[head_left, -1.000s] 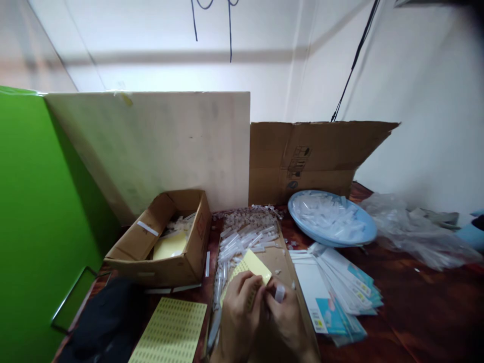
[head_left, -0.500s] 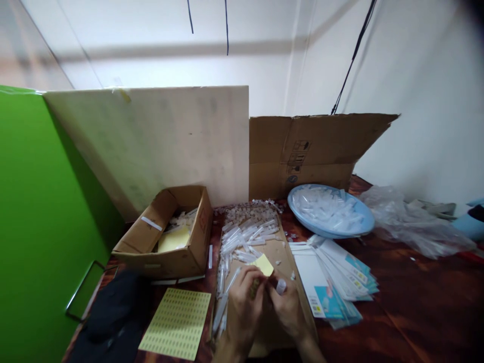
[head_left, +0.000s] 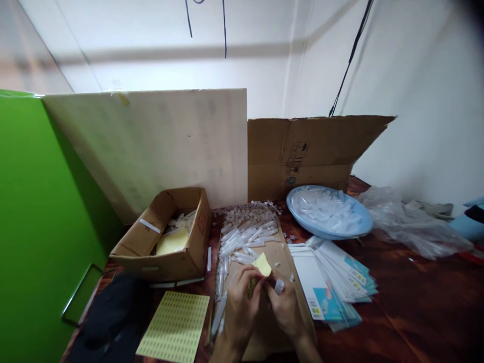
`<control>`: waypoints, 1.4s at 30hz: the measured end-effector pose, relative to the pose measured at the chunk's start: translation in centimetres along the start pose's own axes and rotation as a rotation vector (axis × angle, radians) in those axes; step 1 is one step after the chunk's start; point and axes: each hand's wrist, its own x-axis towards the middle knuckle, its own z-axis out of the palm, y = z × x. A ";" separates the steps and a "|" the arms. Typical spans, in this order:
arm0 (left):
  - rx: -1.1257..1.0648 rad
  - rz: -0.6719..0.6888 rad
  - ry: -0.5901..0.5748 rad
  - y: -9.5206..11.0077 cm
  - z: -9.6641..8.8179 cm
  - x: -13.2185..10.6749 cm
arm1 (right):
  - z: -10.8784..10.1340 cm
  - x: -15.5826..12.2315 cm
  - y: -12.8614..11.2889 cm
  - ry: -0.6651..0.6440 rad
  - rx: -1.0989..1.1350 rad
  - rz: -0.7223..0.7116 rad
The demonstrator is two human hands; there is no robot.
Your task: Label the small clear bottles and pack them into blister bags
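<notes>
My left hand (head_left: 242, 297) is closed on a curled yellow label sheet (head_left: 262, 264), whose pale top edge sticks up past the fingers. Close beside it, my right hand (head_left: 285, 305) grips a clear plastic tube (head_left: 279, 287); one round end shows above the thumb and the rest is hidden. The fingertips of both hands meet or nearly meet at the sheet. Beneath them lies a cardboard tray (head_left: 272, 249). Many clear tubes (head_left: 242, 239) are heaped on its left and far part, with a pile of small clear pieces (head_left: 245, 214) behind them.
Left stands an open cardboard box (head_left: 162, 264) with yellow paper inside. A flat yellow label sheet (head_left: 174, 325) lies before it, beside a dark cloth (head_left: 111, 312). To the right are fanned printed packets (head_left: 328, 282), a blue basin (head_left: 330, 233) of clear pieces and plastic bags (head_left: 412, 222).
The view has shifted very slightly. Both hands keep nearly the same pose, holding the label sheet and the tube close together.
</notes>
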 end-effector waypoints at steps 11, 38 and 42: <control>0.017 0.044 -0.019 0.0 0.3 -0.2 | -0.4 -0.2 0.1 0.019 -0.024 0.014; -0.294 -0.275 -0.151 -0.4 -0.1 -0.5 | -4.6 -1.2 2.6 0.000 -0.411 -0.095; -0.285 -0.255 -0.199 0.6 0.1 -0.4 | -3.9 -1.2 1.4 -0.173 -0.355 -0.145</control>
